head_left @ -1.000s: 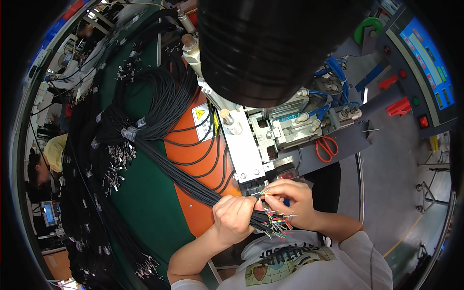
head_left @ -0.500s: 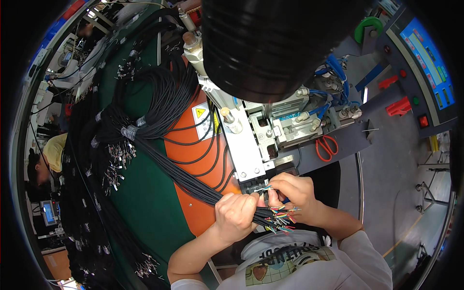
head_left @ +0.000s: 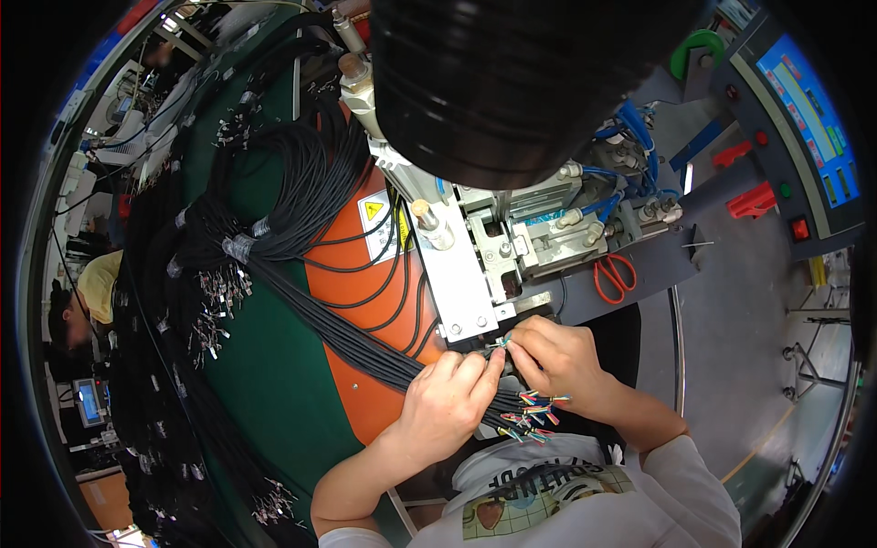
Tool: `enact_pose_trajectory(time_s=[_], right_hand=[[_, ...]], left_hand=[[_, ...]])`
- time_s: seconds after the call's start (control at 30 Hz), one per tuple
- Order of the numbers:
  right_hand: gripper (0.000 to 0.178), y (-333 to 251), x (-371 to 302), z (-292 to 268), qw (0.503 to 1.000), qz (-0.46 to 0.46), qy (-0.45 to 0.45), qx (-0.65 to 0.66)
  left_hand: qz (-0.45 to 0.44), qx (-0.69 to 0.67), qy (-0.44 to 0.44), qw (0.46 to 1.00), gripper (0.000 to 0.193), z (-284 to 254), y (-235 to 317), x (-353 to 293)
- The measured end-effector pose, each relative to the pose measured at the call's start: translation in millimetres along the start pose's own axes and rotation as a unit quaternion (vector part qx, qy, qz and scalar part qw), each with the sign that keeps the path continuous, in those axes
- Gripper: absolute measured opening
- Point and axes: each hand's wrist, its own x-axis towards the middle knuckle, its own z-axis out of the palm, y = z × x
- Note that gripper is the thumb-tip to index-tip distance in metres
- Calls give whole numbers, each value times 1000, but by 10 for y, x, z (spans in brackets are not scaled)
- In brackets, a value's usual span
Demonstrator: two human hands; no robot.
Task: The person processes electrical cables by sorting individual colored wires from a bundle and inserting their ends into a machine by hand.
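Observation:
My left hand [head_left: 449,402] is closed over a bundle of black cables [head_left: 365,352], its thumb and forefinger pinching close to the front of a metal press [head_left: 464,315]. Fingertip to fingertip with it, my right hand [head_left: 559,358] pinches the thin coloured wires [head_left: 501,343] at one cable's end. Below my hands, the bundle's stripped ends [head_left: 532,416] fan out in red, yellow, green, blue and white. The exact grip inside my left palm is hidden.
Red-handled scissors [head_left: 614,278] lie on the machine's grey base. A large black cylinder [head_left: 521,91] looms over the press. Coiled black cables [head_left: 301,183] lie across the green table [head_left: 274,384] and orange plate [head_left: 384,297]. A control screen [head_left: 808,123] stands right; another person [head_left: 96,292] sits far left.
Both hands have risen slightly toward the press, and the pinched wire end has moved up with them. The left fingers now reach further forward over the bundle.

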Motion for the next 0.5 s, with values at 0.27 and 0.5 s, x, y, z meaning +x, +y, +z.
enact_pose_trajectory(time_s=[0.27, 0.5], right_hand=[[13, -63, 102, -168, 993, -37, -94, -68], [13, 106, 0, 2, 997, 13, 9, 72]], left_hand=[[-1, 76, -79, 994, 39, -72, 76, 99], [-2, 56, -73, 996, 48, -44, 67, 97]])
